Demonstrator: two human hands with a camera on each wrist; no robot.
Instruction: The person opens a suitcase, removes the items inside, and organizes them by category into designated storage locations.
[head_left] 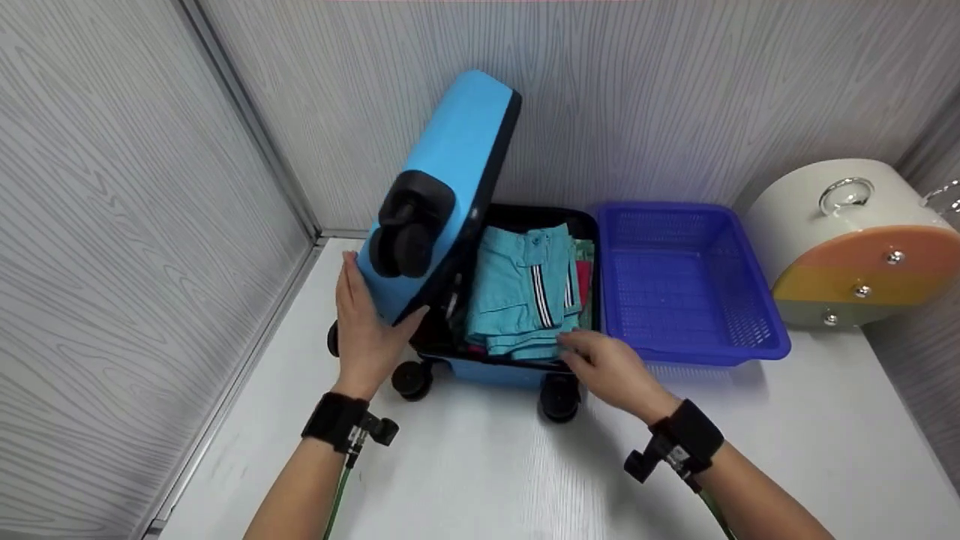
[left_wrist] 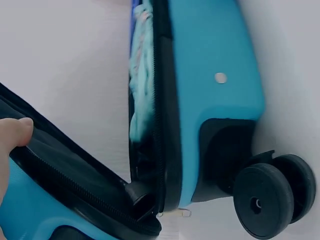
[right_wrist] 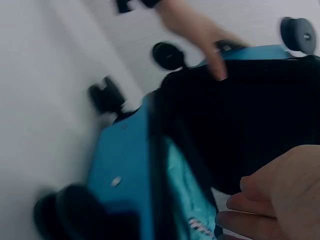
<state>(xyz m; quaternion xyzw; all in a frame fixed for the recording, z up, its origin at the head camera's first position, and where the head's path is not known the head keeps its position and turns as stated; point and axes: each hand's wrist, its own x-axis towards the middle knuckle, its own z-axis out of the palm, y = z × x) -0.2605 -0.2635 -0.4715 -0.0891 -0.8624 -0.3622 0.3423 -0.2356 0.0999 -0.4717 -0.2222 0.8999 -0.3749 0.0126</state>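
Observation:
A small blue suitcase [head_left: 491, 373] on black wheels lies opened on the table. Its lid [head_left: 452, 142] stands tilted up on the left side. My left hand [head_left: 365, 330] holds the lid's near end, with the thumb hooked over the black zip rim and the fingers along the blue shell. Folded turquoise shorts [head_left: 510, 289] with a striped trim lie in the base, over red and green cloth at the right. My right hand [head_left: 611, 371] hovers at the base's near right corner, beside the shorts, fingers slightly bent with nothing between them in the right wrist view [right_wrist: 280, 200].
A blue plastic basket [head_left: 694, 356] stands against the suitcase's right side. Behind it to the right is a cream, round-topped box [head_left: 832, 195] with coloured bands and metal knobs. Grey panelled walls [head_left: 637, 90] border the white table [head_left: 480, 472] at the back and left.

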